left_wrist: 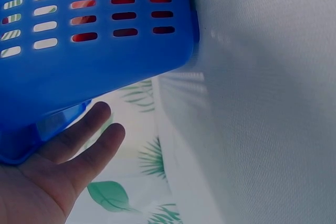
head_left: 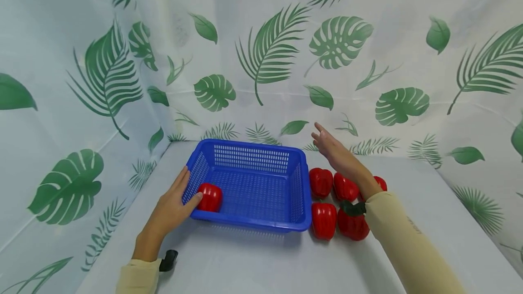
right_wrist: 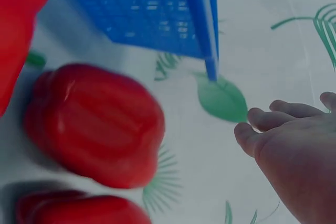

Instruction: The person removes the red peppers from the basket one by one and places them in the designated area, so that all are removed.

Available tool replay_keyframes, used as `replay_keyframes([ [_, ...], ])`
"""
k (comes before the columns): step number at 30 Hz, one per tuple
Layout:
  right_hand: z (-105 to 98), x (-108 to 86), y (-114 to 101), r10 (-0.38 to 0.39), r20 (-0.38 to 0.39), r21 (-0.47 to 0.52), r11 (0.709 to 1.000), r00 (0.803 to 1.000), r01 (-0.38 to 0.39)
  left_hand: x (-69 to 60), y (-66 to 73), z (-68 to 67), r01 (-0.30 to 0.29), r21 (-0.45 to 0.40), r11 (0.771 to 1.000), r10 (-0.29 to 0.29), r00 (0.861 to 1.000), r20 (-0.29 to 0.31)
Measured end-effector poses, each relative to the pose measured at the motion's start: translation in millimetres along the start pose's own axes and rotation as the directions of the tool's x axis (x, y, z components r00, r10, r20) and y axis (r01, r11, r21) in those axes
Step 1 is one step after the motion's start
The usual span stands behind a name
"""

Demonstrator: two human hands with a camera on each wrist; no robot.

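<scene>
A blue plastic basket [head_left: 253, 221] with slotted walls stands on the white table. One red bell pepper [head_left: 210, 197] lies inside, at its front left corner. My left hand [head_left: 173, 208] holds the basket's left rim, thumb over the edge beside that pepper and fingers outside; in the left wrist view, two fingers [left_wrist: 100, 150] stretch out past the rim. My right hand [head_left: 339, 155] is raised over the table, right of the basket's back corner, with straight fingers and nothing held. Below it several red bell peppers [head_left: 324, 221] sit close to the basket's right side, partly hidden by the arm.
White cloth with green leaf prints [head_left: 269, 53] hangs behind and on the left of the table [head_left: 253, 267]. Each wrist wears a small black strap [head_left: 168, 260]. In the right wrist view, a large red pepper [right_wrist: 97, 124] lies near the basket wall [right_wrist: 142, 14].
</scene>
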State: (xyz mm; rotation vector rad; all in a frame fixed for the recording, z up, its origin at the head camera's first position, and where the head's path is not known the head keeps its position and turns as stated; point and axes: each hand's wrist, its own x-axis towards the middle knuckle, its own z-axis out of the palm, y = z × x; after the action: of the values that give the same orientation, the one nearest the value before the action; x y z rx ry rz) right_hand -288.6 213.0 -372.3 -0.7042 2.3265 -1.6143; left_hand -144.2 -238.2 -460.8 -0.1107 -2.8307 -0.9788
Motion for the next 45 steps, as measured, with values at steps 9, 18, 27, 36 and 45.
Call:
replay_keyframes([
  [9,20,16.0,-6,-0.003,0.031,-0.029,1.0,1.0,0.004,2.4,1.1,1.0,0.006,0.006,1.0,-0.006,1.0,0.005],
  [18,44,27.7,-12,-0.058,0.06,-0.054,0.997,0.997,0.061,2.6,1.0,2.9,0.01,0.001,1.0,-0.01,1.0,0.007],
  [27,69,43.7,-17,-0.07,0.122,-0.094,0.992,0.99,0.082,1.4,-0.2,4.1,0.02,0.006,1.0,-0.02,1.0,0.006],
  [36,95,59.5,-26,-0.063,0.195,-0.101,0.991,0.979,0.084,1.1,-1.1,1.8,0.015,-0.001,1.0,-0.015,1.0,0.001],
  [45,125,72.9,-29,-0.05,0.281,-0.071,0.995,0.958,0.072,-0.5,2.1,-1.0,0.015,-0.015,1.0,-0.015,1.0,0.005],
])
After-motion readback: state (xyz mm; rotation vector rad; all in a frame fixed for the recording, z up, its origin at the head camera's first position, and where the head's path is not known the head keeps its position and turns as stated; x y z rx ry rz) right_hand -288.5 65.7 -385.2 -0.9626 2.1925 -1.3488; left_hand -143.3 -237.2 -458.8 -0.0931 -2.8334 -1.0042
